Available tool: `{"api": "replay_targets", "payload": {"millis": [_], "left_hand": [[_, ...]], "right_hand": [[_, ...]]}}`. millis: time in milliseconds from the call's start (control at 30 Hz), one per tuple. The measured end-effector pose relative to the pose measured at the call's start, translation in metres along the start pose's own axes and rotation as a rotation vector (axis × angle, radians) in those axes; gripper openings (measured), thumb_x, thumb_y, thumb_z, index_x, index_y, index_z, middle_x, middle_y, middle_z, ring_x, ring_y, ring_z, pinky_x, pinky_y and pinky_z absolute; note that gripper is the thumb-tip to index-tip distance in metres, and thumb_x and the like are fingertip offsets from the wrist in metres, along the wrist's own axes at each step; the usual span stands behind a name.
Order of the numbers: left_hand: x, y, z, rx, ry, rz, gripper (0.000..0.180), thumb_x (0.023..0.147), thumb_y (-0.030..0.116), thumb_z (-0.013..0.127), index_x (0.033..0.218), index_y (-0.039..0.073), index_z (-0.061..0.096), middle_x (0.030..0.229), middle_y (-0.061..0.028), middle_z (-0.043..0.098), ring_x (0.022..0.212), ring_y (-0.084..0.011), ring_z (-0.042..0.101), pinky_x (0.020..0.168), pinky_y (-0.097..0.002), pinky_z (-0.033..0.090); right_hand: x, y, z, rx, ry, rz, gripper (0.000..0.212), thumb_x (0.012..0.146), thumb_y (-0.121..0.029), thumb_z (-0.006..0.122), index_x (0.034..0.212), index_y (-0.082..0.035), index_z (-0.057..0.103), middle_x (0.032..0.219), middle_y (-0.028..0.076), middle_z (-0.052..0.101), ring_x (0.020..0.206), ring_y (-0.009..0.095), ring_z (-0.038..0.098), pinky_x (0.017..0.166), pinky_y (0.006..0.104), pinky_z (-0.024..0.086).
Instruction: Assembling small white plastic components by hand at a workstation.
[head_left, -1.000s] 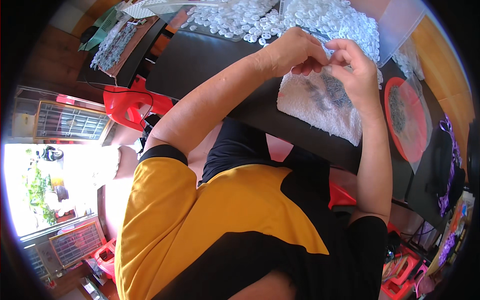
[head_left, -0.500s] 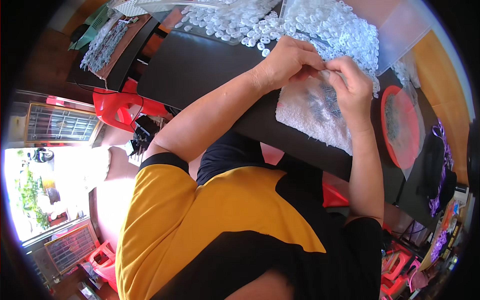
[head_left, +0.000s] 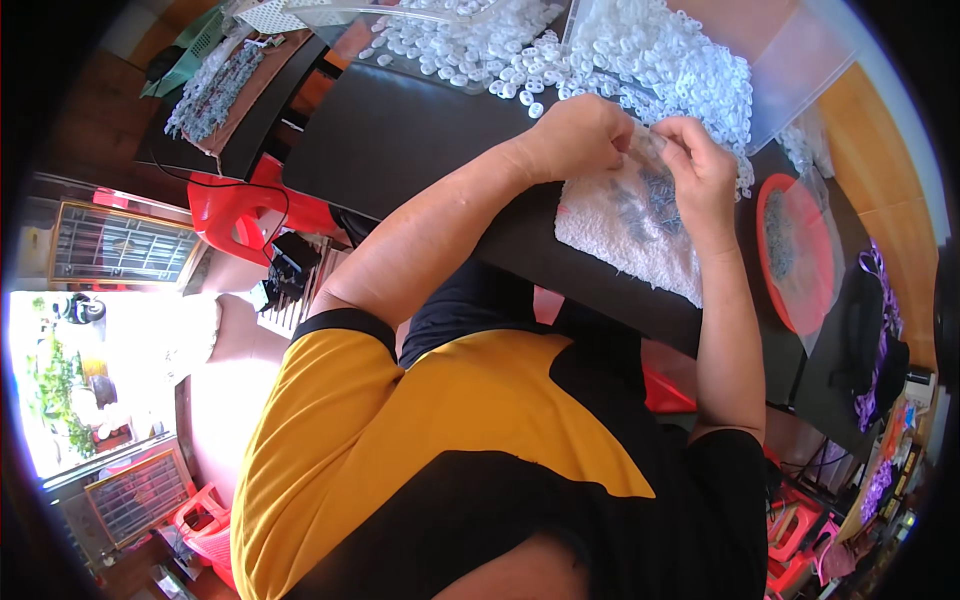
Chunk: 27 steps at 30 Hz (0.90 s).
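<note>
A pale towel (head_left: 625, 250) lies on the dark table, bearing a scatter of small, thin, grey metal-looking pieces (head_left: 650, 205). Over its far left edge my left hand (head_left: 580, 138) is closed, fingers curled inward; whatever they pinch is hidden. My right hand (head_left: 705, 180) is above the towel's right side, thumb and forefinger brought together. Something small may be between those fingertips, too small to name. A short gap separates the two hands. Just beyond them spreads a heap of white oval plastic pieces with holes (head_left: 690, 75).
More white ovals lie in a clear plastic tray (head_left: 480, 85) at the back. On the right stands a red basin (head_left: 775, 300) with a clear bag over it. Grey strung pieces (head_left: 230, 85) lie on the far-left table. A red stool (head_left: 225, 210) is below.
My hands have drawn apart from fingertips nearly meeting. The left one has come lower, nearer to me, while the right has shifted only slightly.
</note>
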<state>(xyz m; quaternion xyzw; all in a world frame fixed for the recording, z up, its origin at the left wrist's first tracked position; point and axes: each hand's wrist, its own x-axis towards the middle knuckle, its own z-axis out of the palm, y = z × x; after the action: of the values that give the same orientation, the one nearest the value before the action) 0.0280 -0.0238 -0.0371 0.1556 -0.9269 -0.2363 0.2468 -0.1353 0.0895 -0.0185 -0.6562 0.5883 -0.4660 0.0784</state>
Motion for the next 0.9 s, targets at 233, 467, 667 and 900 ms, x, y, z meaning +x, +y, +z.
{"api": "replay_targets", "payload": {"millis": [233,467,667,900], "left_hand": [[0.004,0.012,-0.014,-0.963,0.112,-0.494,0.01,0.084,0.009,0.068,0.087,0.0,0.068,0.069,-0.0037,0.061,0.058,-0.0106,0.056,0.048,-0.0258,0.043],[0.004,0.019,-0.008,-1.066,0.138,-0.488,0.01,0.087,0.007,0.066,0.09,-0.002,0.067,0.07,-0.005,0.061,0.056,-0.0107,0.056,0.045,-0.024,0.04],[0.002,0.027,-0.008,-1.055,0.219,-0.494,0.009,0.086,0.004,0.067,0.092,-0.002,0.067,0.071,-0.0056,0.063,0.055,-0.0104,0.056,0.044,-0.024,0.041],[0.001,0.032,0.009,-0.838,0.296,-0.303,0.01,0.086,0.003,0.069,0.095,0.001,0.067,0.074,-0.0036,0.064,0.061,-0.008,0.057,0.052,-0.0211,0.045]], "right_hand": [[0.0,-0.003,0.0,0.064,-0.002,0.062,0.009,0.088,-0.005,0.061,0.097,-0.003,0.062,0.082,0.007,0.066,0.073,0.015,0.063,0.068,0.0284,0.049],[-0.001,-0.001,0.006,0.19,-0.031,0.167,0.007,0.091,-0.008,0.061,0.094,-0.001,0.06,0.08,0.003,0.063,0.073,0.01,0.057,0.068,0.025,0.046],[0.003,-0.011,0.001,0.498,0.003,0.484,0.011,0.093,-0.015,0.061,0.093,-0.004,0.065,0.082,0.001,0.065,0.075,0.01,0.061,0.069,0.0237,0.046],[0.001,-0.012,-0.007,0.886,-0.033,0.63,0.012,0.091,-0.014,0.06,0.095,-0.003,0.062,0.084,0.007,0.067,0.074,0.017,0.066,0.066,0.0267,0.046]]}}
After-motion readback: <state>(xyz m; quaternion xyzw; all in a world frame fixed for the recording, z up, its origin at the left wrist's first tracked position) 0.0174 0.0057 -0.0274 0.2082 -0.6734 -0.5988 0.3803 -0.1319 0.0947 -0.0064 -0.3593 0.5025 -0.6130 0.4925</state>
